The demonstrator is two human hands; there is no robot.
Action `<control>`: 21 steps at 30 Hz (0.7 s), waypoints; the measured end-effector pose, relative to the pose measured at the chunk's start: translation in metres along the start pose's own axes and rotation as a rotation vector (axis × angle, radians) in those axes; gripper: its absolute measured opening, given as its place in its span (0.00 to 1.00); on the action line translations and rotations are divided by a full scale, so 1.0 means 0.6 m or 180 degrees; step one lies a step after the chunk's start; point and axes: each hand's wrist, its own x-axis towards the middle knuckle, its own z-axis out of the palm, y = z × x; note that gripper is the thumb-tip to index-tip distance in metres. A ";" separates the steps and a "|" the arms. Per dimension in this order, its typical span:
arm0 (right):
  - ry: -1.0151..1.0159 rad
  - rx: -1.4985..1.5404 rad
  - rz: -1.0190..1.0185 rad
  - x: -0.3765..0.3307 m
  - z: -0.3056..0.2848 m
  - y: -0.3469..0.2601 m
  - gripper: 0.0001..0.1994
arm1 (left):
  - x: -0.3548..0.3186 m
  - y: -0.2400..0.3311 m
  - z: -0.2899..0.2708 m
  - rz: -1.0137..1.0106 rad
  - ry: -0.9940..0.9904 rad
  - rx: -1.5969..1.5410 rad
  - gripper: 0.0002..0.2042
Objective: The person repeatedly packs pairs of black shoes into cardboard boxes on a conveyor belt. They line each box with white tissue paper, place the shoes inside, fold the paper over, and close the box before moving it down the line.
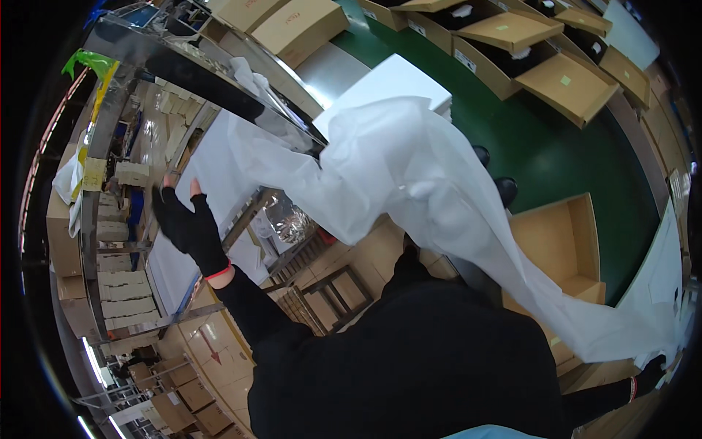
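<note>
A long, thin white sheet of tissue paper (431, 183) trails in folds across the view, from the stack on the left to the far right. My right hand (649, 373), in a black glove, is small near the right rim, closed on the end of that sheet. Over the stack of white paper (212, 157) on the left is my left hand (191, 228), in a black glove with bare fingertips. Its thumb and fingers are spread, with nothing in them.
A white stack (391, 84) stands beyond the sheet. Open brown boxes (570, 88) sit on the green surface at upper right, and another open box (559, 249) lies nearer. A metal frame post (91, 219) rises at left. Closed cartons (300, 33) are at the top.
</note>
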 end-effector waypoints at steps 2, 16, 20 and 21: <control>0.0279 -0.0219 -0.0093 0.019 0.020 0.035 0.24 | -0.014 0.087 -0.018 -0.0027 -0.0652 -0.2428 0.27; -0.0046 0.1012 -0.0885 -0.134 -0.118 0.306 0.17 | -0.030 0.740 0.155 0.4522 -0.3014 -0.3694 0.15; -0.0594 -0.0276 -0.0250 -0.343 -0.207 0.322 0.22 | -0.017 0.903 0.152 0.4076 -0.2038 -0.4177 0.17; -0.0627 -0.0031 0.0011 -0.388 -0.222 0.288 0.24 | -0.034 0.947 0.145 0.4013 -0.1768 -0.4308 0.18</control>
